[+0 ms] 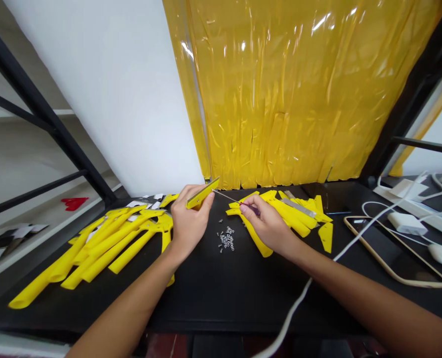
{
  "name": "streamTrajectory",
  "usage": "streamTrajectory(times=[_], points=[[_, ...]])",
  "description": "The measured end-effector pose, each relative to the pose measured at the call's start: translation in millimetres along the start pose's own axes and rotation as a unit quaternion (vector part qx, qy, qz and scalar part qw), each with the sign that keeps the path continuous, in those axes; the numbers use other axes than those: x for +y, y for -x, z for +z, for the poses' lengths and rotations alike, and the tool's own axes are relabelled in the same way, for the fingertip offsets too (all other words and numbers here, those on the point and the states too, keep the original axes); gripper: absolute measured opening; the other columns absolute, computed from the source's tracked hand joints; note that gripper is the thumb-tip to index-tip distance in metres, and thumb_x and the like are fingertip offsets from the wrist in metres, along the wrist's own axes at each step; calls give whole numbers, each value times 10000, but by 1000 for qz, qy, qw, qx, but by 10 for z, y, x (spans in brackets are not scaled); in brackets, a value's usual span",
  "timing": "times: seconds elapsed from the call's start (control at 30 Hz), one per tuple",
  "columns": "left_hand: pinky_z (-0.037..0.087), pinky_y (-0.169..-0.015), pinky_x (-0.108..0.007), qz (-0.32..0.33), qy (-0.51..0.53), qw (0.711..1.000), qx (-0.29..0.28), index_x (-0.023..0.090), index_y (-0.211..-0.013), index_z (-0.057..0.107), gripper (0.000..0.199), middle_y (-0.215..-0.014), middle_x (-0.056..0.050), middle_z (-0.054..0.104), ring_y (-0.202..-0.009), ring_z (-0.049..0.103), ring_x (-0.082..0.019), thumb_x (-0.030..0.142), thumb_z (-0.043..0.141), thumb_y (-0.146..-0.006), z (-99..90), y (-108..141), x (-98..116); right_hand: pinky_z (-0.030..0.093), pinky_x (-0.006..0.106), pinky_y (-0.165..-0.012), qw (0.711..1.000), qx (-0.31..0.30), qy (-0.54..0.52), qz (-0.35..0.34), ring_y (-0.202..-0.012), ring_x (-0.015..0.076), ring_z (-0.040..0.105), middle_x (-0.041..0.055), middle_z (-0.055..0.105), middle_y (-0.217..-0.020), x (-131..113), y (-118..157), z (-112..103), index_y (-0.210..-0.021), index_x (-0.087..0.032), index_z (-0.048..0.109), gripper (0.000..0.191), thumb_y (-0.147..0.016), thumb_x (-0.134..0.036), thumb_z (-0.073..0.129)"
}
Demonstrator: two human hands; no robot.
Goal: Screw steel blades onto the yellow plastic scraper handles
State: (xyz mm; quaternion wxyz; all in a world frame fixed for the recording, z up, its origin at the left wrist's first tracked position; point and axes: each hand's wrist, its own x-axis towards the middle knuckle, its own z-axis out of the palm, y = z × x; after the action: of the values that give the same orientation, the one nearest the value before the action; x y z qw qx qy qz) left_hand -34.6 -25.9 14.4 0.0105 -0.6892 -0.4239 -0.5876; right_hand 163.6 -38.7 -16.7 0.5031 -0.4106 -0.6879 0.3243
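A black work table [213,293] runs across the view below a white wall [131,99] and a hanging sheet of creased yellow plastic [280,89], with a black metal shelf frame [45,109] at the left, holding a small red heart-shaped cutout [74,203]. At the far right, a white power strip [418,211], a white charger [407,223] and a gold-edged smartphone [396,253] sit among white cables, apparently kept away from the work. Long moulded yellow plastic parts [109,243] lie heaped left of centre, and shorter yellow parts [280,214] lie to the right, with a flat metal strip [299,208] on top. This split perhaps keeps the two kinds apart while leaving a working gap between them. In that gap, tiny silver screws [226,239] lie loose on the bare tabletop, within easy reach of both hands. Above them, the left hand [191,219] closes around a narrow yellow plastic piece [202,194], its fingers and thumb pressed on either side to steady it. The right hand [265,223] pinches a slim precision screwdriver [252,209] between thumb and fingers, its thin shaft angled across to the end of the yellow plastic piece, apparently meeting it.
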Motion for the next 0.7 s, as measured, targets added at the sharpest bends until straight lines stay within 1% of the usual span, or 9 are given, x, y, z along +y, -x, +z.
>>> streamTrajectory(times=[0.07,0.1,0.23,0.3,0.4,0.47,0.53,0.6,0.7], points=[[568,-762,-309,3,5,1000,0,190,-995,711,129,-972,-42,697,-846,681,-165,240,680,-881,-6,-2,-1,413,300,-713,1000,-13,17,-12,-754,169,567,17,608,-786,-18,11,4,-822,-207,583,373,-1012,-464,392],[569,-757,-307,7,7,1000,-2,193,-1005,711,135,-983,-43,695,-845,681,-163,239,678,-882,-7,-3,0,414,302,-719,1000,-17,17,-14,-762,171,569,21,612,-793,-28,15,3,-828,-207,601,397,-1018,-469,371],[571,-742,-301,9,12,1000,-9,198,-1028,715,153,-1002,-46,690,-847,678,-161,238,677,-885,-4,6,0,415,289,-685,1000,-4,15,-7,-752,169,559,7,617,-835,-61,21,-11,-975,-225,563,248,-972,-464,498],[572,-715,-291,-2,22,1000,-15,202,-1061,710,181,-999,-49,688,-841,677,-159,246,673,-889,4,17,-9,407,286,-684,999,-2,32,-21,-749,165,553,3,611,-824,-67,15,-25,-931,-221,544,223,-976,-434,497],[571,-676,-276,-7,32,999,-29,213,-1120,700,229,-1003,-52,679,-825,672,-154,247,665,-895,18,36,-27,401,293,-698,998,-8,43,-37,-740,164,554,11,604,-780,-60,-3,-52,-821,-205,562,334,-1012,-426,400],[570,-659,-269,3,34,999,-35,219,-1136,702,245,-1016,-55,667,-814,667,-150,238,661,-895,24,45,-34,400,297,-695,999,-10,39,-24,-727,165,553,14,603,-768,-59,-6,-63,-810,-203,570,370,-1014,-448,382],[570,-651,-265,12,36,999,-39,223,-1147,704,256,-1023,-58,656,-815,662,-149,228,656,-896,25,48,-33,398,298,-689,999,-7,47,-12,-734,168,554,14,612,-793,-73,7,-64,-863,-210,564,318,-998,-462,426],[574,-657,-266,18,38,998,-39,226,-1160,701,266,-1017,-61,646,-830,658,-153,220,649,-900,20,46,-25,390,298,-682,997,0,69,-18,-741,169,550,10,617,-814,-103,32,-55,-898,-221,544,254,-988,-445,463],[576,-655,-268,51,33,998,-26,229,-1158,705,271,-1010,-59,637,-804,649,-145,207,653,-893,5,37,-6,370,300,-668,995,5,89,-51,-720,162,521,9,585,-780,-153,63,-42,-837,-220,533,263,-997,-409,446]])
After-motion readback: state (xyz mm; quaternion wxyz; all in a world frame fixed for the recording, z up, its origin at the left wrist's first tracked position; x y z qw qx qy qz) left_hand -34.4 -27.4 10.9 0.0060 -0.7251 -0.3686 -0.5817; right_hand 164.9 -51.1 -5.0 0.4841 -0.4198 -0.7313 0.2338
